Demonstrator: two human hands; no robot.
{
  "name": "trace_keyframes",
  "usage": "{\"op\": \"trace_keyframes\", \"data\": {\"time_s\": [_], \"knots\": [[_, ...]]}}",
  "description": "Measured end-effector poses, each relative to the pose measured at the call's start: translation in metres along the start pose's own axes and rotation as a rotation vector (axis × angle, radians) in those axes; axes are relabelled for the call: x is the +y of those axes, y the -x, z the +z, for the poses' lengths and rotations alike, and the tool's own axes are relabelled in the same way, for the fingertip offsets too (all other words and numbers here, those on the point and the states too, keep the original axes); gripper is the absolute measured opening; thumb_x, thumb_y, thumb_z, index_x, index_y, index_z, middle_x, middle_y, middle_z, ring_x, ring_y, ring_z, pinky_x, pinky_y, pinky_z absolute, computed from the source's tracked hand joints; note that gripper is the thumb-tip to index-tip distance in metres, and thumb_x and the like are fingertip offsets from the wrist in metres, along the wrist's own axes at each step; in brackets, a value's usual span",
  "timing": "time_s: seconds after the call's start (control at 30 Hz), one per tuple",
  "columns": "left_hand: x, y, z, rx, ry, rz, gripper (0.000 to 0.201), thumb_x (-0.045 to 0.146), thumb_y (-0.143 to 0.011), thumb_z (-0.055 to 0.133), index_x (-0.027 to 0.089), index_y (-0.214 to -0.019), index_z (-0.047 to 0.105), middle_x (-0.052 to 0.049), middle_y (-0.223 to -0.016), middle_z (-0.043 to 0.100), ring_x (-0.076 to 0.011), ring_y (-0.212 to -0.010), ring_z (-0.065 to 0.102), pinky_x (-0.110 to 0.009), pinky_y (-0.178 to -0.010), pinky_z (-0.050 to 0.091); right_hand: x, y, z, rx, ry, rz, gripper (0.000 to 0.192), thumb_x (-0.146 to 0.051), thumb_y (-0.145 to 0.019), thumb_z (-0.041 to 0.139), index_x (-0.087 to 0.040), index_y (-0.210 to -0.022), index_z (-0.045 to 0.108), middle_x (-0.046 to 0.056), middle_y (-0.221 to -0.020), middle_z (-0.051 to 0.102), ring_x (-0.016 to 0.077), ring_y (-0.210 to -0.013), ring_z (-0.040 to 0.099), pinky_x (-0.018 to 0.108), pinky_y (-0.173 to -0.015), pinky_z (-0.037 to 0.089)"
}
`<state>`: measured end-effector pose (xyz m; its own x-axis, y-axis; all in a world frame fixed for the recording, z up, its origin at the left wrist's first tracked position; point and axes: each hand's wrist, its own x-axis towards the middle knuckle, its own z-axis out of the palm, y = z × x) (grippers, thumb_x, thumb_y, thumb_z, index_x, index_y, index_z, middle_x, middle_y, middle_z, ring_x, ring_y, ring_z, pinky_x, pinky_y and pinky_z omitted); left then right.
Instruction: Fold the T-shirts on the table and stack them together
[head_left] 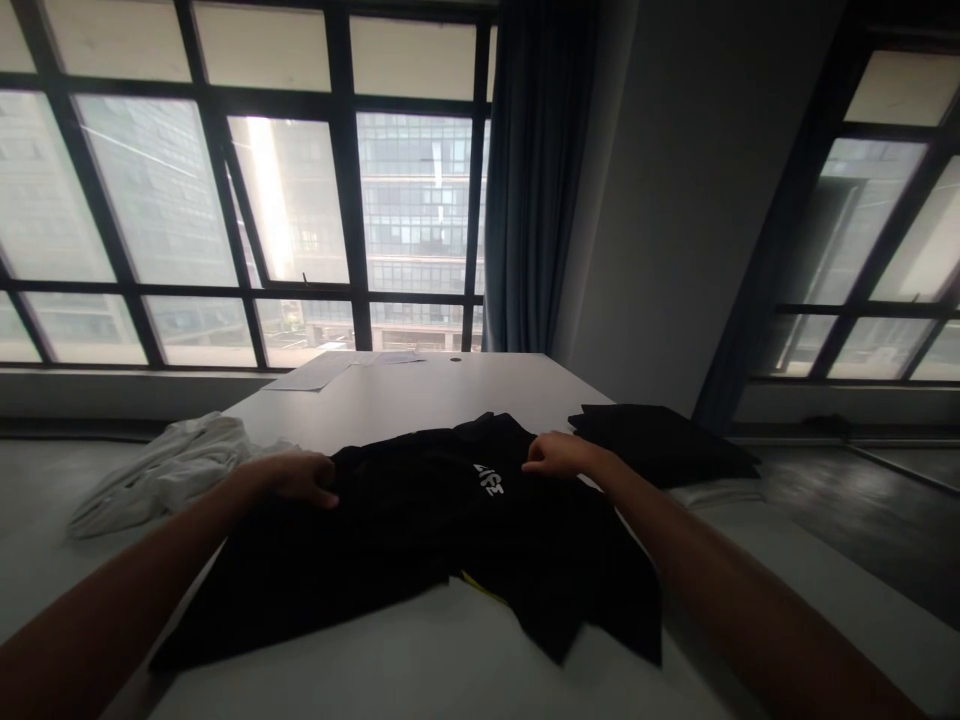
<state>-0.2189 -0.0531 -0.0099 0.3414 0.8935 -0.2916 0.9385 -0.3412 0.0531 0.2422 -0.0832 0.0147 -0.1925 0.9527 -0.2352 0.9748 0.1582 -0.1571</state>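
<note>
A black T-shirt (420, 540) with small white lettering lies spread and rumpled on the white table (420, 390) in front of me. My left hand (300, 478) grips the shirt's fabric at its left side, fingers curled into the cloth. My right hand (555, 455) pinches the shirt near its upper right edge, just right of the lettering. A thin yellow-green strip shows under the shirt's lower fold.
A crumpled white garment (165, 470) lies at the table's left. A folded black stack (660, 440) rests on white fabric at the right. Papers (330, 370) lie at the far end. Large windows and a dark curtain (532, 180) stand behind.
</note>
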Motion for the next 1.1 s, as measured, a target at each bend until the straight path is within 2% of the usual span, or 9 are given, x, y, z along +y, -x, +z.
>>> {"op": "trace_keyframes", "data": {"time_s": [0.13,0.27,0.37,0.5,0.63,0.77,0.9,1.0,1.1], "knots": [[0.012,-0.019,-0.006,0.179,-0.04,-0.081,0.056,0.062,-0.086,0.04,0.02,-0.108,0.07,-0.014,-0.111,0.072,-0.032,-0.099,0.067,-0.042,-0.085,0.051,-0.006,-0.036,0.006,0.212,0.027,-0.191,0.022,-0.029,-0.089,0.06,-0.023,-0.104,0.075,0.005,-0.109,0.074,0.0191,-0.097,0.068,0.025,-0.083,0.049],[0.005,-0.044,0.005,0.253,-0.034,-0.138,0.063,0.059,-0.086,0.044,0.02,-0.135,0.056,-0.016,-0.136,0.059,-0.0343,-0.122,0.057,-0.045,-0.096,0.047,-0.017,-0.081,0.014,0.322,0.091,-0.18,0.046,-0.026,-0.083,0.064,-0.025,-0.129,0.063,0.008,-0.131,0.063,0.0239,-0.113,0.063,0.03,-0.091,0.049],[-0.007,-0.057,0.006,0.35,-0.032,-0.225,0.067,0.054,-0.09,0.038,0.019,-0.147,0.043,-0.017,-0.148,0.048,-0.0359,-0.132,0.048,-0.051,-0.1,0.045,-0.023,-0.111,0.015,0.318,0.169,-0.138,0.067,-0.022,-0.078,0.067,-0.028,-0.143,0.051,0.01,-0.138,0.057,0.028,-0.114,0.062,0.035,-0.092,0.05],[-0.027,-0.071,-0.001,0.303,-0.044,-0.278,0.061,0.043,-0.086,0.046,0.021,-0.143,0.048,-0.017,-0.148,0.049,-0.0372,-0.132,0.046,-0.053,-0.1,0.044,-0.026,-0.14,0.008,0.244,0.184,-0.078,0.043,-0.022,-0.08,0.062,-0.029,-0.123,0.069,0.007,-0.13,0.064,0.0271,-0.114,0.062,0.034,-0.093,0.048],[-0.049,-0.08,-0.012,0.171,0.004,-0.241,0.04,0.036,-0.072,0.06,0.021,-0.108,0.071,-0.014,-0.12,0.069,-0.0328,-0.113,0.061,-0.043,-0.091,0.05,-0.019,-0.157,-0.016,0.239,0.128,-0.023,0.034,-0.027,-0.086,0.053,-0.025,-0.114,0.072,0.007,-0.121,0.069,0.025,-0.11,0.063,0.032,-0.087,0.05],[-0.067,-0.079,-0.035,0.03,0.101,-0.157,0.028,0.039,-0.063,0.066,0.022,-0.085,0.07,-0.003,-0.09,0.074,-0.0251,-0.087,0.067,-0.031,-0.073,0.052,-0.009,-0.165,-0.061,0.122,0.051,0.103,0.03,-0.03,-0.083,0.054,-0.012,-0.095,0.076,0.013,-0.089,0.074,0.0231,-0.08,0.068,0.029,-0.068,0.051],[-0.082,-0.074,-0.075,-0.14,0.321,0.038,0.026,0.039,-0.056,0.071,0.021,-0.073,0.064,0.003,-0.068,0.066,-0.0191,-0.069,0.06,-0.028,-0.063,0.048,-0.007,-0.171,-0.111,-0.012,-0.058,0.293,0.028,-0.032,-0.077,0.062,-0.007,-0.082,0.074,0.014,-0.067,0.068,0.0234,-0.066,0.066,0.03,-0.058,0.048],[-0.086,-0.08,-0.102,-0.086,0.419,0.046,0.028,0.041,-0.058,0.072,0.02,-0.076,0.064,0.001,-0.067,0.065,-0.0189,-0.067,0.059,-0.027,-0.06,0.047,-0.015,-0.182,-0.135,0.087,-0.076,0.371,0.026,-0.029,-0.077,0.065,-0.008,-0.09,0.074,0.014,-0.071,0.069,0.026,-0.073,0.068,0.032,-0.064,0.051],[-0.079,-0.096,-0.116,0.165,0.289,-0.181,0.029,0.039,-0.07,0.064,0.019,-0.09,0.068,-0.003,-0.084,0.071,-0.0213,-0.076,0.065,-0.028,-0.064,0.051,-0.028,-0.197,-0.133,0.366,-0.033,0.347,0.04,-0.025,-0.082,0.06,-0.004,-0.115,0.067,0.022,-0.096,0.071,0.0327,-0.098,0.068,0.037,-0.08,0.052]]}}
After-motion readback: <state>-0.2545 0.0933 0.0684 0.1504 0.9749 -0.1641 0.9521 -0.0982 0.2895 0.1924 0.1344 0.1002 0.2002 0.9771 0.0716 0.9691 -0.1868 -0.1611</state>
